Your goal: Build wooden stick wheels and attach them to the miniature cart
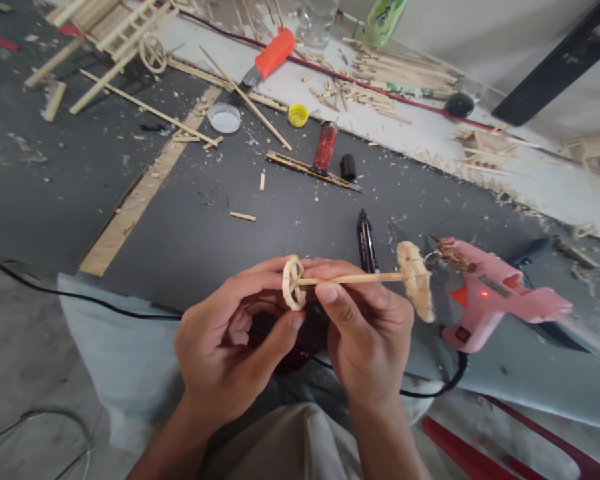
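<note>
Left hand: the left hand (230, 340) is curled, thumb and fingertips pinching the small wooden wheel (293, 283) from its left side.
Right hand: the right hand (365, 327) grips the thin wooden stick (353, 278) close behind that wheel, thumb on the near side, fingers wrapped behind.
Stick: it runs level from the small wheel to a second wheel (417, 280) at its right end; that one hangs free, touched by neither hand.
Where it is: the wheel-and-stick piece is held in the air above the person's lap, just off the near edge of the dark counter (190, 220).
Glue gun: a pink glue gun (490, 293) lies on the counter just right of the second wheel, nozzle toward it, a red light showing on its body; its black cord (445, 383) loops down toward the lap.
Marker: a black marker (366, 241) lies on the counter right behind the stick.
Middle of counter: a red tube (325, 147) with a black cap (348, 167) beside it, on a flat strip.
Far side: a yellow cap (298, 115), a clear lid (225, 118), an orange-handled knife (267, 59), and scattered wooden sticks (380, 87).
Far left corner: a built frame of sticks (115, 27) with a small wheel on it.
</note>
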{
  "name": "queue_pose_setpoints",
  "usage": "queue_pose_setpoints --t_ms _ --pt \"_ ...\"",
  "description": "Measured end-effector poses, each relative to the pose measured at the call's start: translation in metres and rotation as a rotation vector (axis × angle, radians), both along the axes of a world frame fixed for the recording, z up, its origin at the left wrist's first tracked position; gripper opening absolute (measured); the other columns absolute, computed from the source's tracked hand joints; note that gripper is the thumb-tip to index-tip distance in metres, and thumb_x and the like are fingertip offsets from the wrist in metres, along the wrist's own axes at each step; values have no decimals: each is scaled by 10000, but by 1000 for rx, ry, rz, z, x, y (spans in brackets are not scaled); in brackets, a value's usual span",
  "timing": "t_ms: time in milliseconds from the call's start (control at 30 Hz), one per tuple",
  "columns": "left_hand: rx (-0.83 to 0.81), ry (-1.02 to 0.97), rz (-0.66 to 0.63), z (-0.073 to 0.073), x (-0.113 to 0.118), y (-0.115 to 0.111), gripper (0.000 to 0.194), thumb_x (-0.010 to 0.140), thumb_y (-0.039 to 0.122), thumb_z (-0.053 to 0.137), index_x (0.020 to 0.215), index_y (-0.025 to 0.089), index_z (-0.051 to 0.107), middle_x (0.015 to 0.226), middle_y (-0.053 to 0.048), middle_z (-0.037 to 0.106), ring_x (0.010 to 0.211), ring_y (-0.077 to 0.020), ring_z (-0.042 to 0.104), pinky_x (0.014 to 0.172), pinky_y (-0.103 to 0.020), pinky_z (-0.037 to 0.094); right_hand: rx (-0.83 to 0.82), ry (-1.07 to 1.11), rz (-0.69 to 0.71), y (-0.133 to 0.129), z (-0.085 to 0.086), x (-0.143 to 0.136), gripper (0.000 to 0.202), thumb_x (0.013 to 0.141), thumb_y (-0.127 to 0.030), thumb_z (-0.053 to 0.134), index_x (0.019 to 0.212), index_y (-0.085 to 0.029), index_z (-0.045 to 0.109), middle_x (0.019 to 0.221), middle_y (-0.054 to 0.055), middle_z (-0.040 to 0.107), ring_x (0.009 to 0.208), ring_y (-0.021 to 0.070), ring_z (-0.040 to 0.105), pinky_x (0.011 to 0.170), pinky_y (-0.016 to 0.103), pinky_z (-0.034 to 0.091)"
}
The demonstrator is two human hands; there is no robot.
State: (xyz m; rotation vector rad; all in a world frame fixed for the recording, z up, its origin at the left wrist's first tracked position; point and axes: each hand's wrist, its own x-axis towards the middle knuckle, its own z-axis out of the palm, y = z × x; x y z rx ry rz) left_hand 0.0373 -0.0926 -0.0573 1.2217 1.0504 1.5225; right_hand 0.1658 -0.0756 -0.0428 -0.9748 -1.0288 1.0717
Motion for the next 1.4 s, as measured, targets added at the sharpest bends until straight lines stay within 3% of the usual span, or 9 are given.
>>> queue_pose_setpoints --t_ms 600,900,1400 --pt "33 -21 -23 1 0 1 508 849 -37 755 1260 262 743 1309 -35 761 995 -150 787 869 -203 656 4 40 29 -1 -1 1 241 961 -125 730 1040 -320 847 1022 -27 817 1066 230 757 999 428 613" --pt "35 -32 -35 1 -1 2 539 851 -61 742 1273 274 740 1313 -6 751 1104 -135 763 1036 -216 610 0 32 28 -1 -1 3 228 958 -136 738 1032 -321 848 1012 -30 815 1062 233 758 1001 439 614" --pt "-20 -69 -66 0 0 -1 511 884 -14 733 1277 311 715 1365 0 718 972 -101 767 876 -186 645 -14 2 -39 -2 0 0 154 937 -222 791 1004 -348 849 975 -36 819 1057 201 740 998 386 588"
